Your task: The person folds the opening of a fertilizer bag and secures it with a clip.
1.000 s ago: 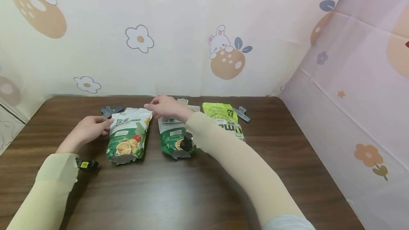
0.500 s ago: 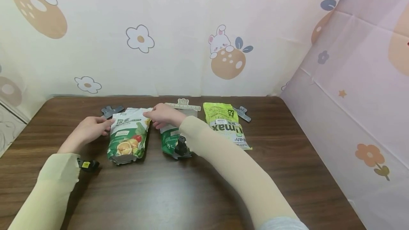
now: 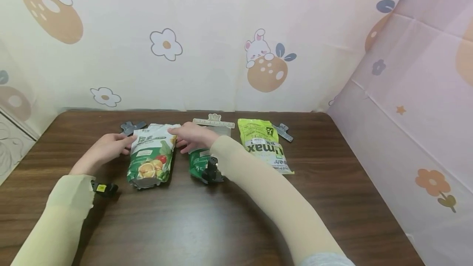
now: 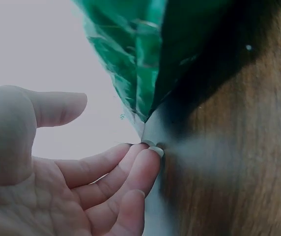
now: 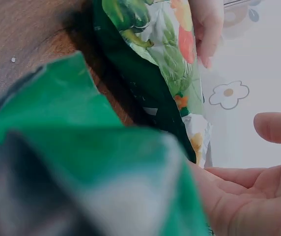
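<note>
A white and green fertilizer bag (image 3: pixel 151 155), printed with oranges and vegetables, lies on the table at left. My left hand (image 3: pixel 109 149) is at its upper left edge; in the left wrist view the fingertips (image 4: pixel 148 152) meet the edge while the thumb stands apart. At the upper right edge is my right hand (image 3: pixel 194 134), its thumb spread from the extended fingers in the right wrist view. Under that hand and wrist lies a second green fertilizer bag (image 3: pixel 198 161), partly hidden; its folds (image 5: pixel 106 162) loom blurred in the right wrist view.
Right of the second bag lies a yellow-green and white bag (image 3: pixel 258 136) marked "Umax". Behind the bags are a dark clip (image 3: pixel 132 127), a pale clip (image 3: pixel 214 121) and a grey clip (image 3: pixel 283 131). A patterned curtain (image 3: pixel 207 73) hangs along the table's back edge.
My right hand has moved slightly down to the left bag's upper right edge, uncovering the pale clip and more of the Umax bag. My left hand has stayed at the left edge.
</note>
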Demonstrator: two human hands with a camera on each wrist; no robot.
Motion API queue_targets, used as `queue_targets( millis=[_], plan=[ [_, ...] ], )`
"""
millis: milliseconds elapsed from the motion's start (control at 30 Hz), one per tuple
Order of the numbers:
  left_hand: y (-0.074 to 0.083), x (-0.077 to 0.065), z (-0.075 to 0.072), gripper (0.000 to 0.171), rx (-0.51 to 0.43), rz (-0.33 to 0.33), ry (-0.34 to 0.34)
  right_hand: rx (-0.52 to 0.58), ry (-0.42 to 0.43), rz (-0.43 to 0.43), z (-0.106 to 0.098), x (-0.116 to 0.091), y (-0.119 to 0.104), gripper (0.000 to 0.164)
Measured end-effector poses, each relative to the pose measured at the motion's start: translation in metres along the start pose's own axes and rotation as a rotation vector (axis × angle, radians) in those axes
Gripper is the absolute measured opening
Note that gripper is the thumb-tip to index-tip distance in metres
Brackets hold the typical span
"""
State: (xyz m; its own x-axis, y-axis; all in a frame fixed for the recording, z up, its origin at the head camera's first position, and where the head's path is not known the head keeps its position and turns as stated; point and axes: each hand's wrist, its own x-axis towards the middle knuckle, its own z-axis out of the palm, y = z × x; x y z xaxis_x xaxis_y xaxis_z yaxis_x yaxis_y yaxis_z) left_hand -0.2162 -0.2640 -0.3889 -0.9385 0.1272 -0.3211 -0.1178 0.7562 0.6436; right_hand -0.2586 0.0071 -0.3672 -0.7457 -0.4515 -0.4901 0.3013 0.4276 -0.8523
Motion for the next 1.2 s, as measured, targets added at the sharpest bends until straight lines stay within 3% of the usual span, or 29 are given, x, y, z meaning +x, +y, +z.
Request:
queue_targets(
  millis=[667,1200],
  plan=[
    [-0.0021,0.0001,-0.0008,0.087,-0.125,0.001,-0.017,0.167,-0.062,0.004,-0.0033,-0.001,0.0018,0.06],
    [-0.0029,-0.0017,-0.0052,0.083,-0.21,-0.015,-0.051,0.26,-0.104,-0.053,-0.0071,-0.0086,0.0007,0.057]
  ],
)
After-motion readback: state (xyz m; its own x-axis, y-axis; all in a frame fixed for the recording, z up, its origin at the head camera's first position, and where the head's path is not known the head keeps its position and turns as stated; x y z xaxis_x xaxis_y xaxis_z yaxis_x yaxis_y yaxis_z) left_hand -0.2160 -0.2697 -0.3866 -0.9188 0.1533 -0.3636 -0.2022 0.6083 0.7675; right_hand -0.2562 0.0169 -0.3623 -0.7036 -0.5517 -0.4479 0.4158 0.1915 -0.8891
